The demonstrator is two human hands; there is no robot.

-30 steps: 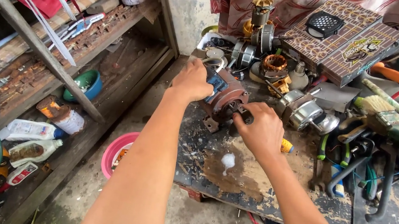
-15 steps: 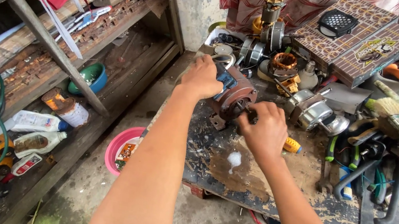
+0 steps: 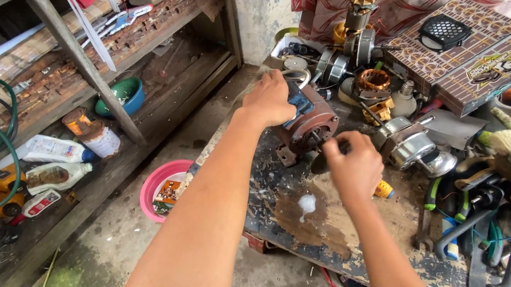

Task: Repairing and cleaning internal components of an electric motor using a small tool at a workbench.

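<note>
Motor (image 3: 308, 125) sits on counter (image 3: 348, 241), casing closed up. Left hand (image 3: 269, 99) clamps its top. Right hand (image 3: 352, 168) fisted on a tool at the shaft end; tool mostly hidden. Looks early: nothing off yet.

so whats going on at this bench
A person is working on a small reddish motor on a cluttered workbench. The left hand rests on top of the motor, steadying it. The right hand is closed around something at the motor's front end, by the shaft; what it grips is hidden. Motor parts and tools lie all around.
</note>
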